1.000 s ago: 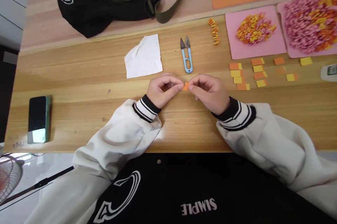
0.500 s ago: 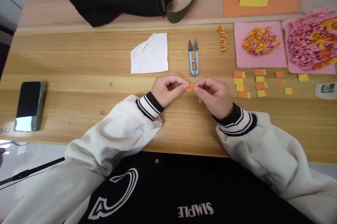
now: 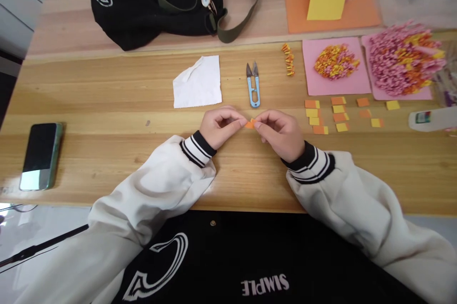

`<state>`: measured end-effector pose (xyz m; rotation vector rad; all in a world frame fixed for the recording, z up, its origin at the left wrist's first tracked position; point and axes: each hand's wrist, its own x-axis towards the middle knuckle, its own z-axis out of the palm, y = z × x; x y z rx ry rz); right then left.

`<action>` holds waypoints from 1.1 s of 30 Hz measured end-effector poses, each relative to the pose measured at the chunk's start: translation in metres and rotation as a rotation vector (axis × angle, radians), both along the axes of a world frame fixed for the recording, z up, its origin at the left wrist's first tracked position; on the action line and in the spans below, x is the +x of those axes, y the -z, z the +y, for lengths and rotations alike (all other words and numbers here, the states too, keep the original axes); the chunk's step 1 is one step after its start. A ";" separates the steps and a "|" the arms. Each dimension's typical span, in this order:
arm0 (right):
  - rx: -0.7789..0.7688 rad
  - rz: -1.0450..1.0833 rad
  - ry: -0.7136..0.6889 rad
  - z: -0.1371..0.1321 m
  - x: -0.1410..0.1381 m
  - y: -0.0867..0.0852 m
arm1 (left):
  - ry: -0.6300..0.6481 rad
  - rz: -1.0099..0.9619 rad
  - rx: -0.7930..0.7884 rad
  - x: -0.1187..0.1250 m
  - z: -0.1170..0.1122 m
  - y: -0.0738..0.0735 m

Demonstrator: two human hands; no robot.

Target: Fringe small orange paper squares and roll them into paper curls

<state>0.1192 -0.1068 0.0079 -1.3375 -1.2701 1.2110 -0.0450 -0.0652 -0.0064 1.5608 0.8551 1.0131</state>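
Both my hands meet over the wooden table, pinching one small orange paper piece between them. My left hand grips its left end between thumb and forefinger; my right hand grips the right end. A bit of yellow shows at the top of the piece, and the fingertips hide the rest. Just beyond the hands lie blue-handled thread snips, blades apart and pointing away. Left of the snips is a torn white paper. Several small orange and yellow paper strips lie in rows to the right.
A short row of rolled orange pieces lies behind the snips. Pink sheets carry piles of pink, orange and yellow curls. A glue bottle is at right, a phone at left, a black bag at the back.
The view has shifted a little, so the table's things appear slightly lower and further left. Both hands keep their pinch on the orange paper piece.
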 end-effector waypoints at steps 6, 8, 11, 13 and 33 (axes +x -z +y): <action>-0.014 0.012 0.011 -0.001 -0.001 0.000 | 0.016 0.013 0.030 0.000 0.000 0.000; -0.015 0.005 0.013 -0.001 -0.001 0.000 | 0.010 0.019 0.055 -0.001 0.000 0.000; -0.020 0.003 0.024 -0.001 -0.001 0.001 | 0.002 0.030 0.070 -0.001 0.000 -0.001; -0.031 0.011 0.027 -0.001 -0.001 0.002 | 0.012 0.037 0.068 -0.001 0.000 -0.002; -0.034 0.019 0.035 0.000 -0.002 0.008 | -0.008 0.114 0.079 -0.001 0.000 -0.004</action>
